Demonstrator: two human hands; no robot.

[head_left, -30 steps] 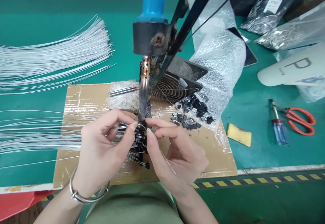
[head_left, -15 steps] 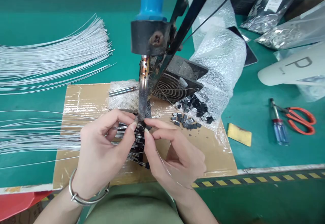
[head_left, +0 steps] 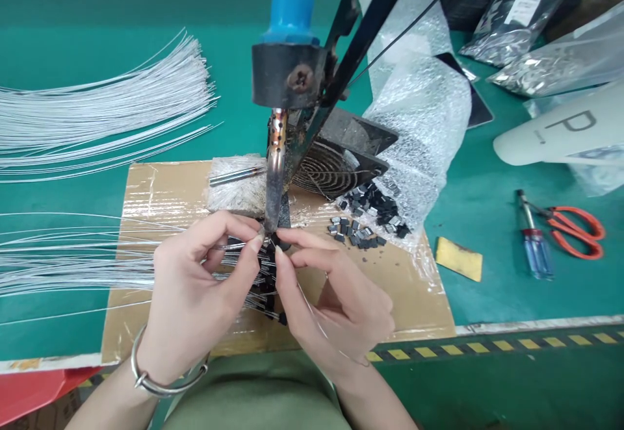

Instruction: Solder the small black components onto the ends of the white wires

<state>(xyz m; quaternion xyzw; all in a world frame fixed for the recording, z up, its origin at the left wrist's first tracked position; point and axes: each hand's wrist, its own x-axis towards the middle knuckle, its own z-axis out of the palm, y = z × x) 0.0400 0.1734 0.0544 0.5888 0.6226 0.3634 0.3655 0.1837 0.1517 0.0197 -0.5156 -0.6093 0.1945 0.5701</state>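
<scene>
A soldering iron with a blue handle (head_left: pixel 292 4) hangs tip-down in a black clamp, its metal tip (head_left: pixel 273 206) close above my fingertips. My left hand (head_left: pixel 202 293) pinches a thin wire (head_left: pixel 229 245) just beside the tip; the small end between its fingers is mostly hidden. Thumb and forefinger of my right hand (head_left: pixel 336 287) are closed on a strand of solder wire (head_left: pixel 312 310), which trails down across the palm to the wrist. Under and between both hands lie several white wires (head_left: pixel 82 271), some ending in black pieces.
Cardboard (head_left: pixel 404 293) covers the bench. Behind the iron stand a fan (head_left: pixel 326 167) and a whitish block (head_left: pixel 236 189). Small black parts (head_left: pixel 373 206) lie right, near bubble wrap (head_left: pixel 424 112), a yellow sponge (head_left: pixel 459 258), a screwdriver (head_left: pixel 537 254) and scissors (head_left: pixel 580 232). A wire bundle (head_left: pixel 107 105) lies left.
Hardly anything differs. The fingertips of my right hand have shifted very slightly left, and the view has moved a little. Both hands keep their pinch at the iron's tip.
</scene>
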